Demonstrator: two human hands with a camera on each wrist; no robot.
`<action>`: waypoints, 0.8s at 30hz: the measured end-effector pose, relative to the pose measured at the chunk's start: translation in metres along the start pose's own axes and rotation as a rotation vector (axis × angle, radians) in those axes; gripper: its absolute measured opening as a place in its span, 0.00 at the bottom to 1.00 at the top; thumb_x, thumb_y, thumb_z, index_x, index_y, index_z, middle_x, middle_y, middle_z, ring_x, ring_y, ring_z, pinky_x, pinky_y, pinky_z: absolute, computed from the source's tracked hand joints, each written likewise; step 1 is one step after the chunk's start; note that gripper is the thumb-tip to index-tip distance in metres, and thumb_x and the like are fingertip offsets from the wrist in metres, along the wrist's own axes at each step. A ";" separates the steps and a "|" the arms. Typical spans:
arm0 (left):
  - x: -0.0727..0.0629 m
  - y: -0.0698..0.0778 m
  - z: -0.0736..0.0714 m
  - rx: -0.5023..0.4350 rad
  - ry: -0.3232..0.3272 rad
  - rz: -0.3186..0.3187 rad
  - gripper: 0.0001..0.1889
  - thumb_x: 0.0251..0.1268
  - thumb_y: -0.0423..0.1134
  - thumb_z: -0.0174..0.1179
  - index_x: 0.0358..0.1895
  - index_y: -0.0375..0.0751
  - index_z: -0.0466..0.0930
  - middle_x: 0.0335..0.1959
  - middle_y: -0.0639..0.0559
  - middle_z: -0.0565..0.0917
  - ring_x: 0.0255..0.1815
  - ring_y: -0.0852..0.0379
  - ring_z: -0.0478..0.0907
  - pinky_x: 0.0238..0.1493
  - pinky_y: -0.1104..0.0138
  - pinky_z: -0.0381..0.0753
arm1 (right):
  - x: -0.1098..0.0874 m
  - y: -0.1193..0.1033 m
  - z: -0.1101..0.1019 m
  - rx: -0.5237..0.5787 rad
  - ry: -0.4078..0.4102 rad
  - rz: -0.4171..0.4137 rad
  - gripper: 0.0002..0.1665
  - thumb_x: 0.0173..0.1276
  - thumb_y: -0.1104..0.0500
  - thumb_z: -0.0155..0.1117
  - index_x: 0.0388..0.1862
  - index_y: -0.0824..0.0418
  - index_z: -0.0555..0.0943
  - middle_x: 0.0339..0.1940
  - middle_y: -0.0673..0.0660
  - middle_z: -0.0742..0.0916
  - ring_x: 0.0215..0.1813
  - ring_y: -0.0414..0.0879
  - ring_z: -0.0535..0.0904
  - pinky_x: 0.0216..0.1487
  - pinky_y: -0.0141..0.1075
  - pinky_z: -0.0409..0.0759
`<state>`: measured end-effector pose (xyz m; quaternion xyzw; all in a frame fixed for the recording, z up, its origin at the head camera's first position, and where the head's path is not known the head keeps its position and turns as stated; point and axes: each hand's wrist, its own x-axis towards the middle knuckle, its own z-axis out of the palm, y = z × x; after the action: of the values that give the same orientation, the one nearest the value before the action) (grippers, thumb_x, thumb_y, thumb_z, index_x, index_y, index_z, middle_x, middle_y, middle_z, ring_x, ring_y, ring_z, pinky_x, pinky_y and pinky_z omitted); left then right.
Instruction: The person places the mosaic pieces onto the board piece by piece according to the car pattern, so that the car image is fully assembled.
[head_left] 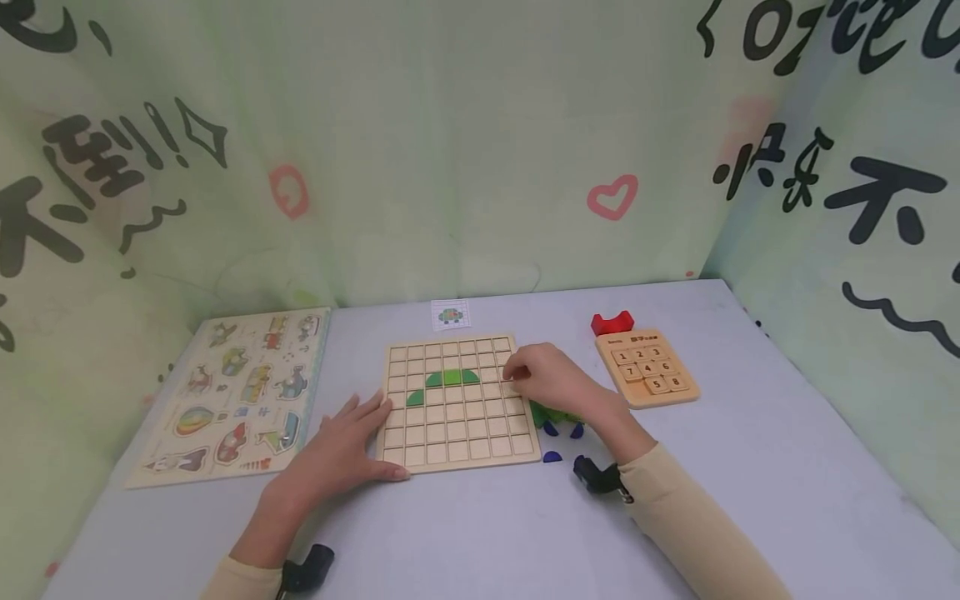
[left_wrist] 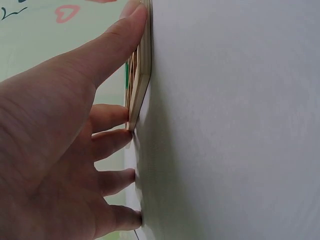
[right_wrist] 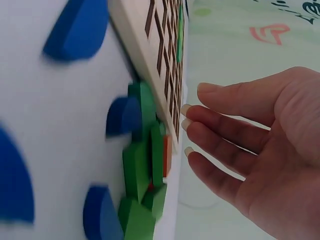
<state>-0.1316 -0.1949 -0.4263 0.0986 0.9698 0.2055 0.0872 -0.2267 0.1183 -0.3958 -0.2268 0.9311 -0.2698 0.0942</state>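
A wooden grid board lies on the table. In its upper cells sit a light green square with a green rounded piece on each side, and a green quarter-round one row lower at the left. My left hand rests against the board's near left corner, thumb on the front edge and fingers along the left side. Over the board's right edge hovers my right hand, fingers loosely bent. In the right wrist view, nothing shows between its thumb and fingertips. Beneath it lie green blocks and blue rounded blocks.
A picture puzzle board lies at the left. Behind the grid board is a small card with a coloured pattern. A wooden number puzzle lies at the right, with red pieces behind it. Curtains enclose the table.
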 end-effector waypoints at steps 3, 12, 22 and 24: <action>0.000 0.000 0.000 0.000 0.000 -0.001 0.58 0.41 0.70 0.72 0.76 0.44 0.62 0.80 0.45 0.58 0.81 0.31 0.48 0.71 0.27 0.47 | -0.006 0.008 -0.006 -0.021 -0.034 0.023 0.09 0.64 0.67 0.65 0.42 0.60 0.87 0.37 0.53 0.87 0.39 0.46 0.77 0.43 0.37 0.81; 0.001 -0.002 0.001 0.016 0.003 0.005 0.58 0.41 0.71 0.71 0.76 0.44 0.62 0.80 0.45 0.58 0.80 0.31 0.48 0.71 0.27 0.48 | -0.019 0.026 -0.019 -0.051 -0.157 0.062 0.13 0.59 0.72 0.69 0.41 0.58 0.89 0.38 0.52 0.84 0.40 0.46 0.77 0.42 0.35 0.81; 0.001 -0.003 0.002 0.015 0.008 0.012 0.58 0.41 0.71 0.70 0.76 0.44 0.62 0.80 0.44 0.59 0.80 0.31 0.49 0.70 0.27 0.49 | -0.018 0.030 -0.019 -0.024 -0.167 0.035 0.12 0.58 0.74 0.67 0.30 0.57 0.83 0.32 0.53 0.81 0.38 0.47 0.76 0.36 0.33 0.79; 0.001 -0.003 0.002 0.014 0.008 0.012 0.58 0.41 0.71 0.70 0.76 0.44 0.62 0.80 0.44 0.59 0.80 0.31 0.49 0.70 0.27 0.49 | -0.018 0.030 -0.019 -0.022 -0.166 0.039 0.11 0.58 0.73 0.67 0.29 0.57 0.82 0.31 0.52 0.81 0.38 0.47 0.76 0.36 0.34 0.78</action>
<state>-0.1330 -0.1963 -0.4294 0.1041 0.9710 0.1994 0.0811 -0.2277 0.1579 -0.3951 -0.2311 0.9272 -0.2382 0.1738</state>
